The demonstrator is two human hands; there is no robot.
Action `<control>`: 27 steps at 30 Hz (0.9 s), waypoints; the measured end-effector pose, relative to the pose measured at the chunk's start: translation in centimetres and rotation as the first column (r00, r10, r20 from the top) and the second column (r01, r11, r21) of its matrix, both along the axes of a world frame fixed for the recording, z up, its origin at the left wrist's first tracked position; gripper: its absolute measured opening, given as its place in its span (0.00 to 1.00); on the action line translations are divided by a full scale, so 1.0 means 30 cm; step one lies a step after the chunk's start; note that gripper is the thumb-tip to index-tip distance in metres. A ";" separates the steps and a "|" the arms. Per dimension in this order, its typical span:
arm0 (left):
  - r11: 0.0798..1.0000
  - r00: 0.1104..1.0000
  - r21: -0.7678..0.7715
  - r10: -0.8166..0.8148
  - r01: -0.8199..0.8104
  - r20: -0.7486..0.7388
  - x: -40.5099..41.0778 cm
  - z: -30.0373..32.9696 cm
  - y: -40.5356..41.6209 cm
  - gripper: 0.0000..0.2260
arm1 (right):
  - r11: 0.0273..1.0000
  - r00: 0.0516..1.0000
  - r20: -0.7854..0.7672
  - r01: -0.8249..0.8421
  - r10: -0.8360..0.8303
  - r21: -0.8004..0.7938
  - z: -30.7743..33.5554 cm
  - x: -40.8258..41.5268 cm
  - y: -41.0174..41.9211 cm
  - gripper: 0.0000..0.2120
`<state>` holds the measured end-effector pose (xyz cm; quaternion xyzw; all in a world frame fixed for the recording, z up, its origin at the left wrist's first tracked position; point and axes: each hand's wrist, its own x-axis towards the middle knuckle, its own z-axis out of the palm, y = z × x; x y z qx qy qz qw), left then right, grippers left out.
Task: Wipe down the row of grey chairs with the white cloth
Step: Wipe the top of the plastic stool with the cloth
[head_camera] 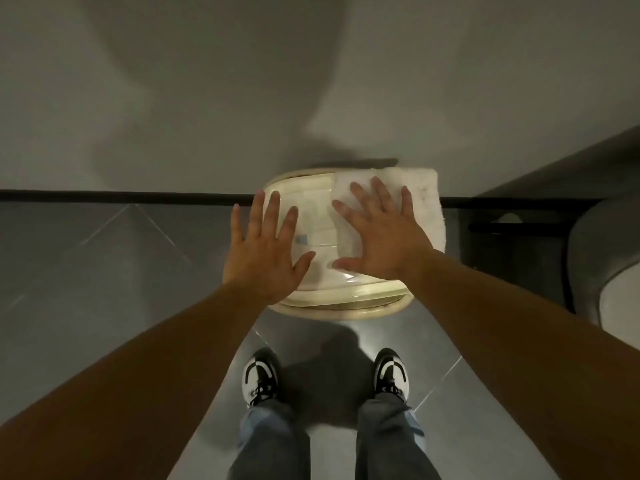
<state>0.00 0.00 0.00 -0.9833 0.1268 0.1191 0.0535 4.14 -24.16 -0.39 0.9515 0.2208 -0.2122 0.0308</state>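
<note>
Both hands flat, fingers spread, gripping nothing: left hand (265, 251) on cream round table (346, 306), right hand (379, 235) pressing white cloth (420, 195).

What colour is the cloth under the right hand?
White, lying on a cream round table; the cloth shows best in the head view.

I see the white cloth (420, 199) lying folded on a cream round top; one grey chair (604, 258) stands right.

We cannot read any words or numbers here. The small blue mark (301, 239) on the cream stool (311, 216) is too blurry for us.
</note>
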 end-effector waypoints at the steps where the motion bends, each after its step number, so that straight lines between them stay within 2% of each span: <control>1: 1.000 1.000 -0.011 -0.006 0.006 0.004 0.004 -0.026 -0.016 0.37 | 0.999 1.000 0.001 -0.013 0.013 -0.033 -0.027 -0.002 0.000 0.50; 4: 0.996 0.995 -0.081 -0.041 0.049 0.088 0.006 -0.116 -0.057 0.38 | 0.999 0.991 0.131 -0.021 0.027 -0.049 -0.097 -0.023 -0.014 0.49; 9: 0.991 0.994 -0.113 -0.059 0.070 0.094 0.012 -0.188 -0.086 0.38 | 0.998 0.970 0.242 -0.015 0.000 0.058 -0.134 -0.036 -0.015 0.37; 18: 0.995 0.998 -0.091 -0.034 0.039 0.047 0.024 -0.169 -0.113 0.38 | 0.991 0.977 0.207 0.025 -0.052 0.132 -0.075 -0.024 -0.021 0.28; 22: 0.995 1.000 -0.099 -0.011 0.014 0.026 0.007 -0.166 -0.129 0.38 | 0.988 0.981 0.189 0.005 -0.035 0.157 -0.049 -0.047 -0.049 0.31; 27: 0.995 1.000 -0.101 -0.002 0.005 0.026 0.005 -0.173 -0.151 0.37 | 0.983 0.974 0.185 0.104 -0.132 0.154 -0.054 -0.083 -0.065 0.44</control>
